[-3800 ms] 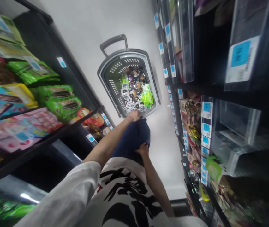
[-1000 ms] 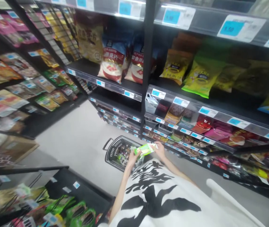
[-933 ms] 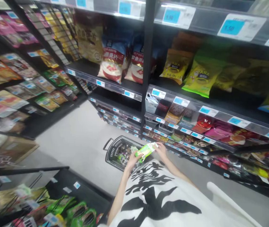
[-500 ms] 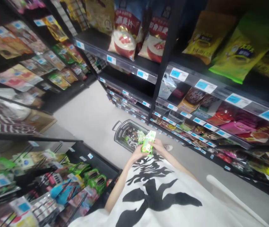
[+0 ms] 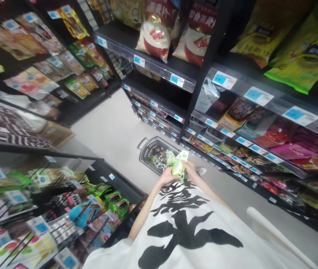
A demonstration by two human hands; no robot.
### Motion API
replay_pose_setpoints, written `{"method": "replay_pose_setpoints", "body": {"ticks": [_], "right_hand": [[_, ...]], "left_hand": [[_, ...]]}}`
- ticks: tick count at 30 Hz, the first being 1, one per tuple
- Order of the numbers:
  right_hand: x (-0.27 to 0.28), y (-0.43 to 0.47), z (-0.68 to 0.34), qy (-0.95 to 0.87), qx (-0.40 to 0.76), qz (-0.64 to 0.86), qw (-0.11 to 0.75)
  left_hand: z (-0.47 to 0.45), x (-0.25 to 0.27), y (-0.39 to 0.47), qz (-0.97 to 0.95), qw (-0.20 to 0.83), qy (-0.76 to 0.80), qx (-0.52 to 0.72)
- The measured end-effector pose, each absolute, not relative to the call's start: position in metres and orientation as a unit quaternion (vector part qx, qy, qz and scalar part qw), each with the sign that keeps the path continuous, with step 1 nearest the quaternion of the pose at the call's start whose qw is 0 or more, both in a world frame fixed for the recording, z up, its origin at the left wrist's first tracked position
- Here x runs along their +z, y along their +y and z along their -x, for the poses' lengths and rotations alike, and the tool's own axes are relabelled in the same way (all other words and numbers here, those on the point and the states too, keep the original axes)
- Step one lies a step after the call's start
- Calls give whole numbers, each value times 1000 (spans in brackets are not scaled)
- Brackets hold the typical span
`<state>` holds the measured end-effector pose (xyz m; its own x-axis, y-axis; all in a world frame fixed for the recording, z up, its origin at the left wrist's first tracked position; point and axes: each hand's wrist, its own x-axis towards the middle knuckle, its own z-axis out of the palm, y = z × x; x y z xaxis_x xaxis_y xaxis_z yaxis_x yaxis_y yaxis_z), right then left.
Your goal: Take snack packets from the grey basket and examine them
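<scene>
A small green and white snack packet is held between my two hands in front of my body. My left hand grips its left edge. On the other side, my right hand has its fingers closed round the right edge. Just beyond them on the floor is a dark grey shopping basket with a looped handle, holding several packets. Another green packet shows over the basket, right beside the held one; whether my left hand touches it I cannot tell.
Tall shelves with bagged food stand ahead and to the right. At the lower left is a rack of hanging snack packets. A cardboard box lies at the left. Grey floor runs between the shelves.
The view has shifted slightly, so shelves and basket appear a little further right. Both hands still hold the packet, with little change in their grip.
</scene>
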<state>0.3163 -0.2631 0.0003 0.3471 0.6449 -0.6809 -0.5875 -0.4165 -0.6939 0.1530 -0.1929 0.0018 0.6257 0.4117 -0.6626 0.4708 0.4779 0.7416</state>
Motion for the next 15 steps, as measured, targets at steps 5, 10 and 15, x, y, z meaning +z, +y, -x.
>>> {"method": "replay_pose_setpoints", "body": {"ticks": [5, 10, 15], "right_hand": [[3, -260, -316, -25, 580, 610, 540], [7, -258, -321, -20, 578, 608, 544], [8, -259, -324, -16, 575, 605, 550]], "left_hand": [[-151, 2, -191, -540, 720, 435, -28], [-155, 4, -188, -574, 684, 449, -30], [-160, 9, -186, -602, 657, 452, -38]]}}
